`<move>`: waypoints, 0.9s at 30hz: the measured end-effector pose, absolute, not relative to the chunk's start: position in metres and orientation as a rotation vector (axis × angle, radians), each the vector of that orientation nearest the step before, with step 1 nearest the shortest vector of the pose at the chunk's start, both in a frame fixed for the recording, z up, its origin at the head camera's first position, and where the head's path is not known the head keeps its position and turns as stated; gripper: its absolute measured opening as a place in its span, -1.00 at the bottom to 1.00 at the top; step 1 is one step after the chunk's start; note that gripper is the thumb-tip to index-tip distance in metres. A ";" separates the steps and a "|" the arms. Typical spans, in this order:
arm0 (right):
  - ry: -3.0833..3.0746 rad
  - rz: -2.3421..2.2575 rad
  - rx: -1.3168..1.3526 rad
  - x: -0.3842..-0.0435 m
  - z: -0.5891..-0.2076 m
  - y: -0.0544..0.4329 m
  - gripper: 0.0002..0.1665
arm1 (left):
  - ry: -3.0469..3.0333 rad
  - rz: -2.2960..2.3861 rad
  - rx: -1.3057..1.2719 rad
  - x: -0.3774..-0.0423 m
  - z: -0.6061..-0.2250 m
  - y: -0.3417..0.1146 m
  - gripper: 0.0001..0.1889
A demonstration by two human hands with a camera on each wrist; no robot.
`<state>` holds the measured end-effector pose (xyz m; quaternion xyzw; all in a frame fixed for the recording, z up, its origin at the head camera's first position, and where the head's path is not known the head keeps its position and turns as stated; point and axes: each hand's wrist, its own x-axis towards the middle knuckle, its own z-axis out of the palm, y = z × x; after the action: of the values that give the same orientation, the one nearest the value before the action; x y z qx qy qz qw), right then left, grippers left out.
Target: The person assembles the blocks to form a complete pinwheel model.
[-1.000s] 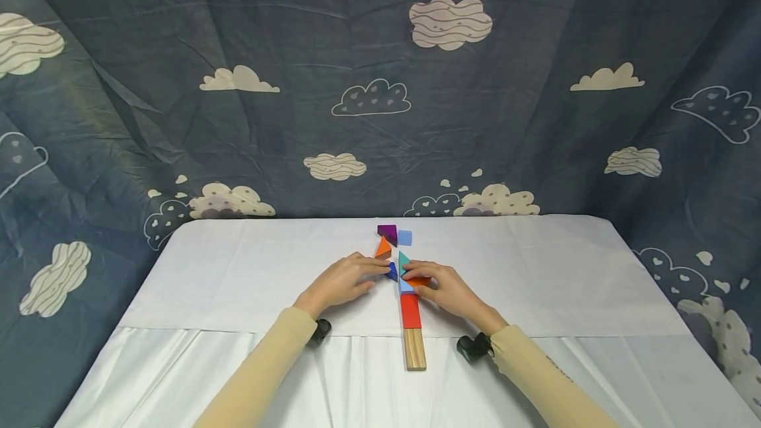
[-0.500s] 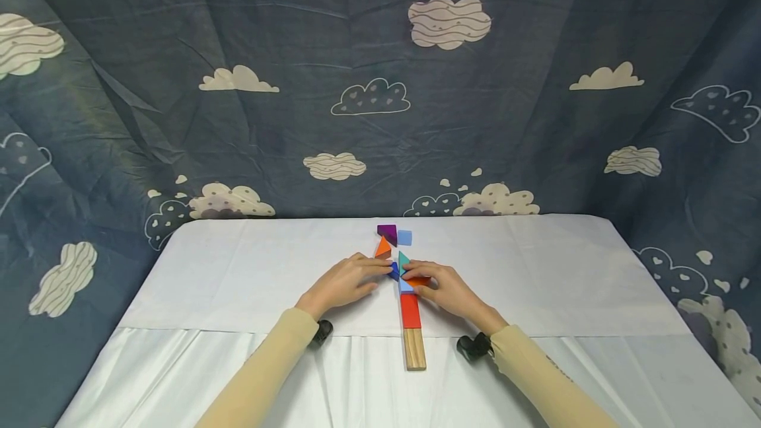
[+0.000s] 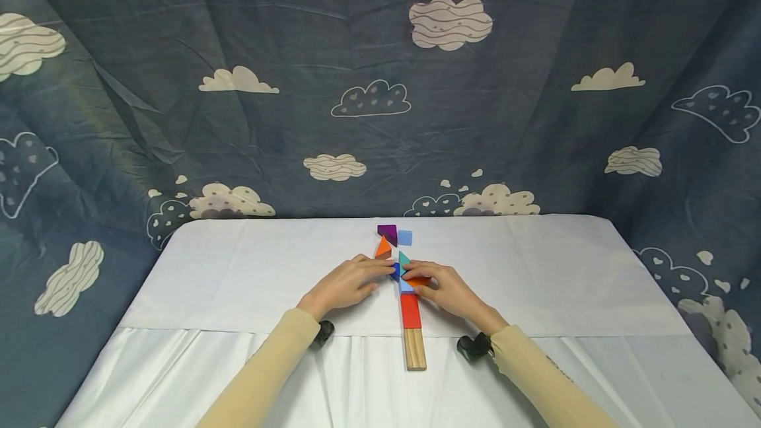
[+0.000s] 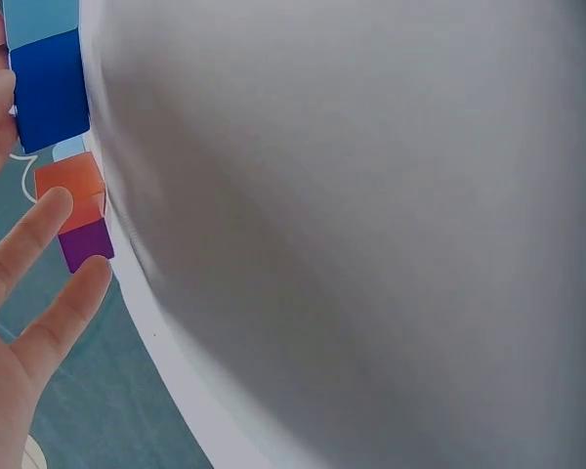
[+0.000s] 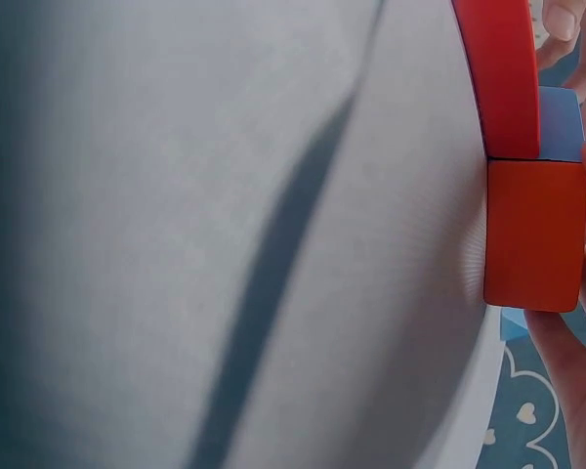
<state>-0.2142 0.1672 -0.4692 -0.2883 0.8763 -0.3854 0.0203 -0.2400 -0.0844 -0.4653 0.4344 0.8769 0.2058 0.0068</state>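
Note:
In the head view, my left hand (image 3: 347,283) reaches in with fairly straight fingers that touch a dark blue block (image 3: 395,273), its thumb apart from it. My right hand (image 3: 446,288) pinches an orange triangular block (image 3: 417,281) between thumb and fingers, against a row of blocks. That row has a teal triangle (image 3: 403,260), a light blue block (image 3: 406,287), a red rectangular block (image 3: 411,311) and a plain wooden block (image 3: 415,349). Close up in the right wrist view, the orange block (image 5: 534,234) meets the red block's end. Fingers partly hide the dark blue block.
Behind the hands lie a purple block (image 3: 388,232), another orange triangle (image 3: 383,248) and a light blue square block (image 3: 405,238). A white cloth (image 3: 535,276) covers the table. A dark curtain (image 3: 380,38) with cloud prints hangs behind it.
My left hand has moved slightly right, pushing the dark blue block with it up against the row beside the teal triangle. The right hand has stayed in place on the orange block.

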 end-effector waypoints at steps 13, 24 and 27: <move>2.716 -1.187 -0.888 -0.213 -0.469 0.167 -0.68 | 2.763 0.593 1.332 -0.238 -0.466 -0.083 -0.56; 2.726 -1.188 -0.882 -0.214 -0.470 0.167 -0.68 | 2.753 0.615 1.319 -0.235 -0.464 -0.082 -0.56; 2.724 -1.190 -0.889 -0.214 -0.470 0.167 -0.67 | 2.750 0.620 1.318 -0.235 -0.464 -0.082 -0.56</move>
<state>-0.2138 0.1670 -0.4696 -0.2865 0.8779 -0.3833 0.0194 -0.2352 -0.0817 -0.4636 0.4236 0.8835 0.1992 0.0149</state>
